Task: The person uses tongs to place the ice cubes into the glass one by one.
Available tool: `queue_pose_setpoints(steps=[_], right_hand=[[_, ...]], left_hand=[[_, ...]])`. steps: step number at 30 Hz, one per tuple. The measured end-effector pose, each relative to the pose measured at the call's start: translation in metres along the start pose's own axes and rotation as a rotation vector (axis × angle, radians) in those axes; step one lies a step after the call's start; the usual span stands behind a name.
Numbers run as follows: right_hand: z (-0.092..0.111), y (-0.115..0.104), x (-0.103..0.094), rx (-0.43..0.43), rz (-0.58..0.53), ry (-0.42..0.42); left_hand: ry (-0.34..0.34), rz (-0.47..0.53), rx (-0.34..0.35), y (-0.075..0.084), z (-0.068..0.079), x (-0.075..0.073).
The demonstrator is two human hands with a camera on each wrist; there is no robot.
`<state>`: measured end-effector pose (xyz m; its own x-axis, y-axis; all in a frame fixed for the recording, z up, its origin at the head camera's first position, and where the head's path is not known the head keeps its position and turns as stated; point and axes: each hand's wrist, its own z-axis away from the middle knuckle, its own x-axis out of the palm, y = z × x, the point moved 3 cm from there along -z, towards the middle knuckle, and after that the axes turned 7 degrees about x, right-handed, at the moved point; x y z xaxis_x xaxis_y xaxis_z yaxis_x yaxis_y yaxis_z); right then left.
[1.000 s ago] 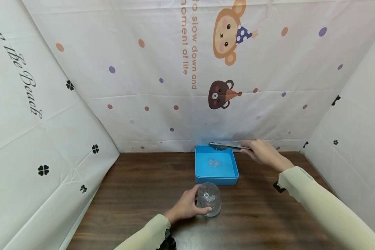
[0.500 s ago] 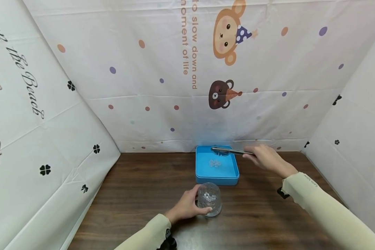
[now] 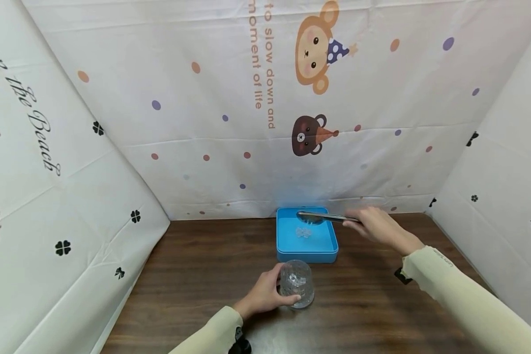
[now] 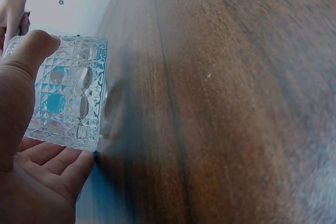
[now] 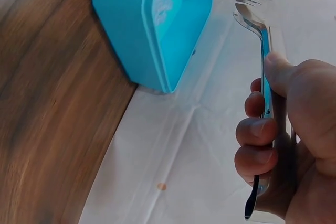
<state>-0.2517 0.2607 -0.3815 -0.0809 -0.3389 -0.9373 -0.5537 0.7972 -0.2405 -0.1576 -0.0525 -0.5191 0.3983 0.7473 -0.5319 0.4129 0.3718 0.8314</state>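
Note:
My left hand [image 3: 264,294] holds a clear cut-glass tumbler [image 3: 297,285] at the front of the blue box. Thumb and fingers curve round opposite sides of the patterned glass [image 4: 71,90] in the left wrist view. My right hand [image 3: 373,225] grips a pair of metal serving tongs [image 3: 332,217], whose head reaches over the back half of the box. Fork-like prongs and a spoon-like end show on the tongs [image 5: 265,38] in the right wrist view, apart, with nothing visible between them. Inside the blue box [image 3: 307,257] lies a small cluster of clear pieces [image 3: 303,232].
A dark wooden table [image 3: 203,265] carries the box and tumbler. Behind stands a white printed cloth [image 3: 203,108], close to the box's back edge. More white cloth [image 3: 93,211] hangs at the left and right sides.
The tongs in my right hand have come slightly lower and nearer to me over the box. My left hand and the tumbler stay in place. The head view has shifted slightly.

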Motion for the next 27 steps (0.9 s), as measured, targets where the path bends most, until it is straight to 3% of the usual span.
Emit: queue_pose_setpoints(steps=[17,27], right_hand=[[0.038,-0.046,-0.009,-0.121,-0.044,-0.005],[0.051,-0.059,-0.005,-0.159,-0.067,-0.032]], left_hand=[[0.011,-0.006,0.016,0.001,0.001,-0.001],[0.019,0.0,0.046,0.0,0.0,-0.001]])
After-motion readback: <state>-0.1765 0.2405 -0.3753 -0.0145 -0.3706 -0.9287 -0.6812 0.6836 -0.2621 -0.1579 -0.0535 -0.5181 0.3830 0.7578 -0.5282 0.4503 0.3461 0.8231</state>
